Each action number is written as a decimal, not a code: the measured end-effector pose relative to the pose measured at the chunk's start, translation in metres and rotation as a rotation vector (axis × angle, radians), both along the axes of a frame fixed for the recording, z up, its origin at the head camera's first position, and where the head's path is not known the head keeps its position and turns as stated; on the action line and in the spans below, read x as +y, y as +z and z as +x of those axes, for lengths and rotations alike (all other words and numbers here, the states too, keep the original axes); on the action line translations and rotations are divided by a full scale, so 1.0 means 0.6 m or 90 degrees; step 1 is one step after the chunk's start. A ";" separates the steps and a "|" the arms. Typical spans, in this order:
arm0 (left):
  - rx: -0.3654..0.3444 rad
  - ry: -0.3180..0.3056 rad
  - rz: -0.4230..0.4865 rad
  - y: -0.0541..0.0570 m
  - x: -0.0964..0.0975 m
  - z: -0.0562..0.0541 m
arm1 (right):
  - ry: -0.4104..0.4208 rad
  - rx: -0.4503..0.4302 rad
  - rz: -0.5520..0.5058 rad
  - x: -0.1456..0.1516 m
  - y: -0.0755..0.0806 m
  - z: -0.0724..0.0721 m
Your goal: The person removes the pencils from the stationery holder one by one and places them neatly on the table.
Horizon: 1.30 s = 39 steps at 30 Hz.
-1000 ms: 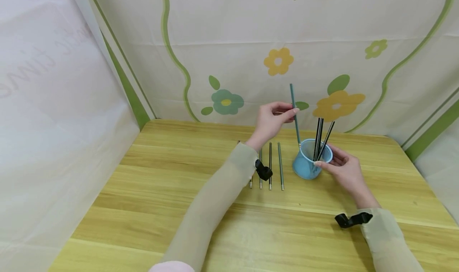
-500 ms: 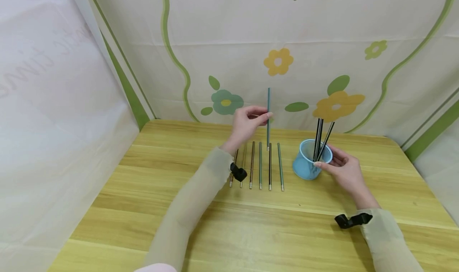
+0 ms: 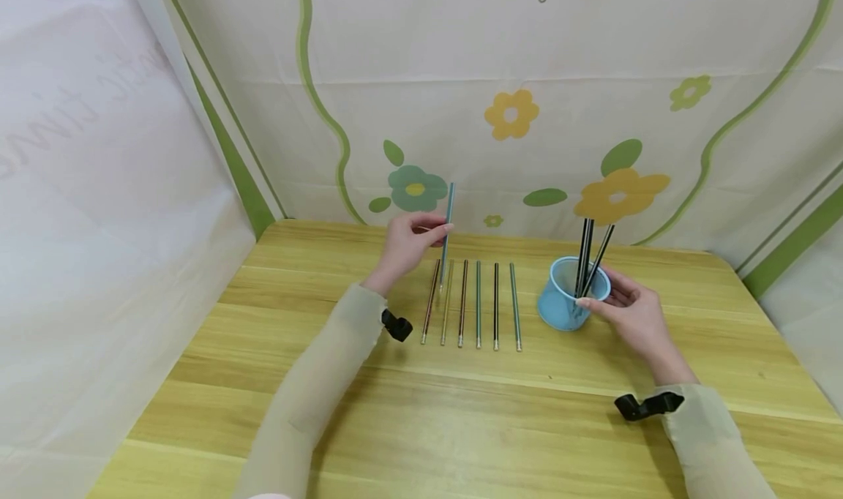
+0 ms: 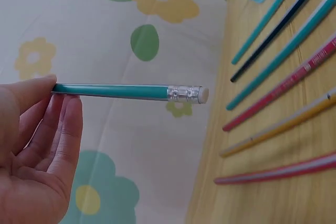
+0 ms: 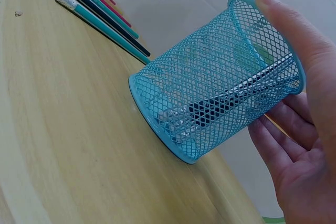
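My left hand (image 3: 407, 244) pinches a teal pencil (image 4: 115, 92) between thumb and fingers. The pencil stands nearly upright behind the left part of a row of pencils, its white eraser end pointing down. At the right, my right hand (image 3: 637, 322) grips the rim of a light blue mesh pencil cup (image 3: 558, 310), thumb at the near side and fingers behind. Several dark pencils (image 3: 585, 254) lean inside the cup, and their eraser ends show through the mesh in the right wrist view.
Between the hands, a row of separate pencils lies on the wooden table (image 3: 448, 426): a red pencil (image 3: 430, 305), a yellow pencil (image 3: 448, 305), another red one, then teal and black ones. A flowered white cloth (image 3: 421, 104) hangs behind the table's back edge.
My left hand has carried the teal pencil leftward from beside the cup's rim, over the row, to its left part. The right hand and cup have stayed put.
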<state>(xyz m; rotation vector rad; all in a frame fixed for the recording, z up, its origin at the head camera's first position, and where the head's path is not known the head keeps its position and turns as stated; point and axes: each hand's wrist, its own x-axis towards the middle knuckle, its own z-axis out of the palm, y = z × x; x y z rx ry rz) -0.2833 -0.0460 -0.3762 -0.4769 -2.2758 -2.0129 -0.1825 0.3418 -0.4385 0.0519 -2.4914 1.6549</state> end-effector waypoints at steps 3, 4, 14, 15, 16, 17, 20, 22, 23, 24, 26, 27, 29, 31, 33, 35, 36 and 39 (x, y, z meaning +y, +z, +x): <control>-0.003 0.005 -0.011 -0.007 -0.017 0.002 | 0.000 -0.003 -0.002 0.000 0.000 0.000; -0.006 0.007 -0.017 -0.010 -0.022 0.002 | 0.001 -0.003 -0.003 0.000 0.000 0.000; -0.087 0.017 -0.059 -0.033 -0.057 0.009 | 0.000 -0.005 -0.006 0.001 0.000 0.000; -0.096 0.017 -0.063 -0.036 -0.060 0.009 | 0.001 -0.005 -0.006 0.001 0.000 0.000; -0.106 0.016 -0.065 -0.038 -0.062 0.010 | 0.001 -0.005 -0.006 0.001 0.000 0.001; -0.119 0.016 -0.066 -0.041 -0.064 0.010 | 0.001 -0.005 -0.005 0.001 0.000 0.001; -0.150 0.012 -0.074 -0.047 -0.071 0.013 | 0.001 -0.007 -0.005 0.001 0.000 0.001; -0.168 0.009 -0.079 -0.052 -0.075 0.015 | -0.001 -0.008 -0.005 0.000 0.000 0.000; -0.175 0.008 -0.084 -0.054 -0.076 0.016 | -0.002 -0.008 -0.005 0.000 -0.001 0.000; -0.180 0.008 -0.090 -0.056 -0.078 0.017 | -0.002 -0.009 -0.006 0.000 -0.001 0.000; -0.190 0.005 -0.102 -0.062 -0.081 0.019 | -0.002 -0.009 -0.005 0.000 0.000 0.000; -0.195 0.004 -0.111 -0.066 -0.082 0.020 | -0.002 -0.009 -0.003 0.000 0.000 0.000; -0.206 0.000 -0.127 -0.073 -0.084 0.021 | -0.002 -0.009 -0.002 0.001 0.000 0.000; -0.217 -0.004 -0.152 -0.080 -0.086 0.021 | -0.001 -0.009 -0.002 0.001 0.000 0.000; -0.231 -0.008 -0.168 -0.086 -0.087 0.021 | -0.001 -0.010 -0.002 0.001 0.000 0.000; -0.246 -0.006 -0.177 -0.090 -0.087 0.022 | -0.001 -0.010 -0.003 0.001 0.000 0.000; -0.252 -0.004 -0.179 -0.091 -0.087 0.023 | -0.001 -0.010 -0.003 0.001 -0.001 0.000; -0.266 0.011 -0.176 -0.092 -0.085 0.025 | -0.001 -0.010 -0.003 0.002 -0.002 0.000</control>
